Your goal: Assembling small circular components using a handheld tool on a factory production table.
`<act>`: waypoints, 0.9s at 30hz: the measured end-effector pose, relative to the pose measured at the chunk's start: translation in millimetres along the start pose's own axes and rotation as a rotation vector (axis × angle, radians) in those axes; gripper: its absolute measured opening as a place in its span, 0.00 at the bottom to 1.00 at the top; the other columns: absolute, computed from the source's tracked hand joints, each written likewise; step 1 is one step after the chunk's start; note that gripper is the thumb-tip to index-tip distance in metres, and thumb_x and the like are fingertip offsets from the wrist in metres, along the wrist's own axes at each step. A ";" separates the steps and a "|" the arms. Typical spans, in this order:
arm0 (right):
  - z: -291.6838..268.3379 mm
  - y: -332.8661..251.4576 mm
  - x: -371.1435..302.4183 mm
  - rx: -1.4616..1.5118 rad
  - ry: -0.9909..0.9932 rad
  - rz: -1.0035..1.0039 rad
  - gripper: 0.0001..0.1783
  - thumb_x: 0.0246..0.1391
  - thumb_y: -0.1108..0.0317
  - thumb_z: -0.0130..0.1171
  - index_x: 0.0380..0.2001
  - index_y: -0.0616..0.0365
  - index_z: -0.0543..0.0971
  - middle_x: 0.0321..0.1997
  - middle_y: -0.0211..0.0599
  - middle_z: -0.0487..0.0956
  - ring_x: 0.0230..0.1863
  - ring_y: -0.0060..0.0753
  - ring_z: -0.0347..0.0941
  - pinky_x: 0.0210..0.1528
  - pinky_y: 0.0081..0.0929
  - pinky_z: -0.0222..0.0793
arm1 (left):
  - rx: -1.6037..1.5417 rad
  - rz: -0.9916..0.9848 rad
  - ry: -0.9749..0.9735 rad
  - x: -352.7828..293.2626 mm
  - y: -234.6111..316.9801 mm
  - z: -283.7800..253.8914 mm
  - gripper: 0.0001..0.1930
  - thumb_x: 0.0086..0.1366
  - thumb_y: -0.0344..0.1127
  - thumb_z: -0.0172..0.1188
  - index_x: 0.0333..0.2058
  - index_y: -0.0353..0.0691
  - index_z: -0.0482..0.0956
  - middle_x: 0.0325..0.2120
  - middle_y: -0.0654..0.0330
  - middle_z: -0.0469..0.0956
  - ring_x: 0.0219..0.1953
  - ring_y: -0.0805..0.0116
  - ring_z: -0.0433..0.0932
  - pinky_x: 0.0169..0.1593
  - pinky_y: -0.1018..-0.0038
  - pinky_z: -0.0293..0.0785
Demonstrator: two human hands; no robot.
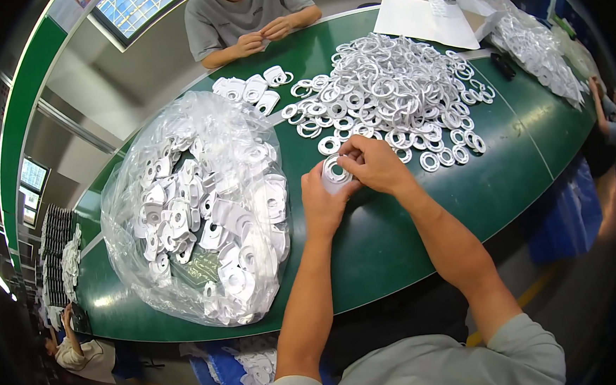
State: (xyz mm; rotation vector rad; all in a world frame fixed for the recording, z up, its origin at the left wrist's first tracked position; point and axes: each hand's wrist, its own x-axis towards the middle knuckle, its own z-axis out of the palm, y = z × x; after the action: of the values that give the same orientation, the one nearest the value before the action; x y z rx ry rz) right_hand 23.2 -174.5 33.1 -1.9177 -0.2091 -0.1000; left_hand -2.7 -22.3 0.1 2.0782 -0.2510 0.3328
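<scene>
The left hand is closed on a white piece, above the green table; the right hand touches its upper side. Just beyond lies a heap of white rings, and a clear plastic bag with white parts takes much space at left. The co-worker opposite is cut by the upper edge. Fingers partly cover the piece, so I cannot tell if the right ones pinch it.

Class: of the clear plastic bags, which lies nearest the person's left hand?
The large bag in the picture's left half, beside the left hand; the other bag lies at upper right.
</scene>
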 end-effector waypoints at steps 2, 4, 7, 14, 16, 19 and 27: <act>-1.4 -4.5 -0.9 0.004 -0.001 -0.006 0.12 0.50 0.65 0.64 0.35 0.62 0.79 0.27 0.35 0.79 0.28 0.24 0.74 0.32 0.23 0.70 | -0.428 -0.160 -0.087 6.5 -12.1 -1.9 0.25 0.58 0.33 0.65 0.51 0.32 0.66 0.42 0.49 0.73 0.42 0.56 0.75 0.46 0.68 0.74; -4.6 -12.4 -2.6 0.099 -0.101 0.086 0.12 0.51 0.66 0.64 0.36 0.62 0.79 0.28 0.35 0.79 0.26 0.23 0.73 0.31 0.22 0.70 | -0.859 -0.317 -0.175 7.0 -19.9 -5.4 0.19 0.63 0.33 0.60 0.50 0.34 0.65 0.42 0.49 0.74 0.40 0.59 0.78 0.45 0.69 0.77; -21.8 -1.5 8.6 0.007 0.148 -0.079 0.11 0.52 0.65 0.63 0.33 0.63 0.80 0.28 0.38 0.80 0.27 0.29 0.75 0.32 0.26 0.70 | -1.060 -0.467 -0.077 8.4 -4.6 -9.1 0.13 0.67 0.32 0.53 0.45 0.36 0.61 0.36 0.46 0.78 0.31 0.54 0.82 0.33 0.61 0.83; -61.1 32.5 12.2 -0.443 0.347 0.059 0.11 0.47 0.62 0.64 0.28 0.59 0.81 0.27 0.41 0.79 0.30 0.42 0.76 0.36 0.34 0.71 | -1.006 -0.486 0.000 8.1 3.3 -12.7 0.17 0.69 0.39 0.52 0.50 0.36 0.63 0.40 0.47 0.78 0.36 0.55 0.83 0.31 0.68 0.84; -46.7 43.1 11.4 -0.541 0.230 0.051 0.11 0.46 0.60 0.66 0.29 0.56 0.82 0.29 0.41 0.79 0.33 0.43 0.77 0.37 0.36 0.72 | -1.038 -0.483 -0.021 9.2 4.4 -12.0 0.18 0.69 0.40 0.52 0.51 0.36 0.62 0.40 0.47 0.78 0.36 0.54 0.83 0.30 0.68 0.84; -20.6 40.7 16.5 -0.652 0.384 0.014 0.15 0.44 0.59 0.68 0.37 0.47 0.82 0.42 0.41 0.74 0.40 0.47 0.76 0.41 0.41 0.73 | -1.041 -0.465 -0.054 8.3 1.9 -12.0 0.19 0.70 0.41 0.50 0.53 0.36 0.62 0.41 0.47 0.77 0.36 0.54 0.83 0.30 0.69 0.84; -20.8 48.6 27.2 -0.618 0.257 -0.015 0.10 0.47 0.61 0.66 0.34 0.50 0.82 0.39 0.41 0.75 0.39 0.49 0.76 0.39 0.43 0.72 | -1.013 -0.452 -0.067 8.5 1.3 -11.6 0.18 0.72 0.41 0.47 0.52 0.36 0.62 0.41 0.47 0.77 0.37 0.54 0.83 0.29 0.70 0.84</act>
State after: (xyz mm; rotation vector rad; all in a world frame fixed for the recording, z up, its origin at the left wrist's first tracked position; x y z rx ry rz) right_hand 60.0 -207.7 0.3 -2.4886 -0.0147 -0.4637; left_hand 3.4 -13.3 9.6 1.0900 0.0300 -0.1377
